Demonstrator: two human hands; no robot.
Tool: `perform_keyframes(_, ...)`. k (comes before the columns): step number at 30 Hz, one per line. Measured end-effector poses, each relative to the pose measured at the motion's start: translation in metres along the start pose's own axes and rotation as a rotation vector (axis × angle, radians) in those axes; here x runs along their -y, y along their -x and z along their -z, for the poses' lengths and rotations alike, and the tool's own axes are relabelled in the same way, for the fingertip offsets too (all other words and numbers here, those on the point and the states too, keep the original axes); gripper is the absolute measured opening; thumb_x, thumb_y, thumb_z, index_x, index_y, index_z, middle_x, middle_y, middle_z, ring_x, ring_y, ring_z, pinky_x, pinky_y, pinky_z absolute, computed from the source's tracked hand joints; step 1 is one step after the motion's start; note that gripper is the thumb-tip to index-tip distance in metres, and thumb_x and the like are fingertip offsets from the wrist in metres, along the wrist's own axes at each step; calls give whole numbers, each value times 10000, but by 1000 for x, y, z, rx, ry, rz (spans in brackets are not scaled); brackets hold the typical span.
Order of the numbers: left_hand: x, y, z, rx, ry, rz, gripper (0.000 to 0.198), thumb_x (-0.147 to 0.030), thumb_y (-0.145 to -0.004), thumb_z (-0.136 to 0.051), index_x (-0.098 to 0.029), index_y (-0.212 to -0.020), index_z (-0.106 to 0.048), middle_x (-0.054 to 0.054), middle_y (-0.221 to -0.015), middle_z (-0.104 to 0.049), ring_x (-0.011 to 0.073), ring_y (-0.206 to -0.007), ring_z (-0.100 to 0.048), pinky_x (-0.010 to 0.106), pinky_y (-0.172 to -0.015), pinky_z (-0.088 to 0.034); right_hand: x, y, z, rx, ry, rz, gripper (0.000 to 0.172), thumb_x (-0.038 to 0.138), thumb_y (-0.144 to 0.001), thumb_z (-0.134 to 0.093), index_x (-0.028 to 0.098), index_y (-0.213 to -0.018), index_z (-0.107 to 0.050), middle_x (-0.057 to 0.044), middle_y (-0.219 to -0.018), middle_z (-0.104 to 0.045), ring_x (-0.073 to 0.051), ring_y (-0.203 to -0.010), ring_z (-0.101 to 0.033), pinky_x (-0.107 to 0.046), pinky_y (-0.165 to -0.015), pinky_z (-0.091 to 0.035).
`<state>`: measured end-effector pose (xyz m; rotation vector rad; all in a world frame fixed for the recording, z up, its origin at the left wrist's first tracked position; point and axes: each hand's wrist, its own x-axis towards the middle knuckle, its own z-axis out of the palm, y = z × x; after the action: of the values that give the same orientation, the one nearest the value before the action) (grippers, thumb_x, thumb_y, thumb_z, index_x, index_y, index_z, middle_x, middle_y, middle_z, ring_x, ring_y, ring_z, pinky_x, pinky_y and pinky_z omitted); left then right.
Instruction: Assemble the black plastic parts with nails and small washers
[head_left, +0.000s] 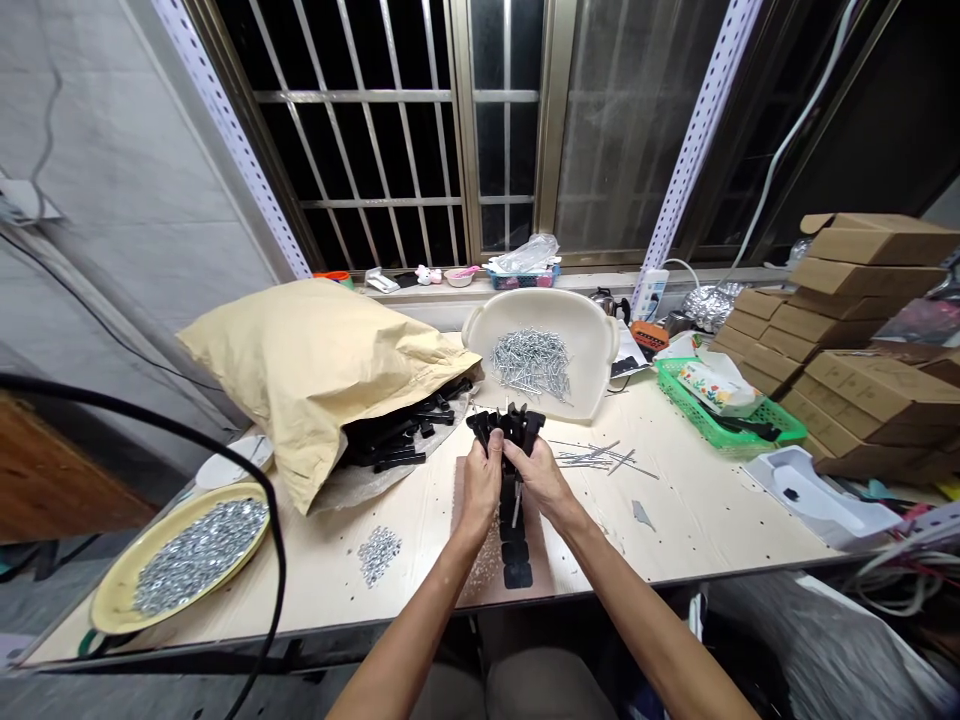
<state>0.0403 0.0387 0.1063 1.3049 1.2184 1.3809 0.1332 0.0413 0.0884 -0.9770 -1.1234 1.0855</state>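
My left hand (pixel 481 483) and my right hand (pixel 537 478) meet over the middle of the table, both closed round a bunch of black plastic parts (pixel 507 426) that fans out above my fingers. A thin metal pin (pixel 517 506) hangs below my right hand. Under my hands a row of black parts (pixel 517 560) lies on a brown mat (pixel 540 575). Loose metal pins (pixel 596 457) lie on the table just right of my hands.
A cream tray (pixel 585 325) holding screws stands behind my hands. A tan sack (pixel 315 365) spilling black parts lies at left. A yellow plate (pixel 112 600) of small metal pieces sits front left. A green basket (pixel 780 425) and cardboard boxes (pixel 862 350) stand at right.
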Motion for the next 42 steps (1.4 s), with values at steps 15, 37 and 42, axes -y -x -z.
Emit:
perform_keyframes(15, 7, -2, 9, 87, 52, 27, 283, -391, -729, -663, -135, -849, -682, 58, -816, -695, 223, -788, -628, 295, -717, -469, -2, 1, 7, -65, 126, 24, 182, 326, -736, -585, 172, -820, -635, 2, -691, -635, -176, -710, -590, -302, -676, -495)
perform_keyframes(37, 1, -5, 25, -53, 225, 8, 266, -388, -690, -702, -147, -746, -603, -16, -636, -568, 104, -573, -522, 235, -584, -437, 13, 13, 5, -288, -149, -6, 417, 417, -729, -681, 168, -1054, -604, -1, -761, -660, -101, -656, -599, -279, -716, -490)
perform_keyframes(42, -1, -10, 33, -99, 262, 20, 324, -422, -666, -726, -149, -709, -558, -57, -519, -473, 67, -434, -427, 211, -443, -381, 8, 16, 6, -277, -84, 20, 401, 426, -758, -651, 166, -1061, -611, 15, -718, -617, -87, -635, -555, -241, -653, -462)
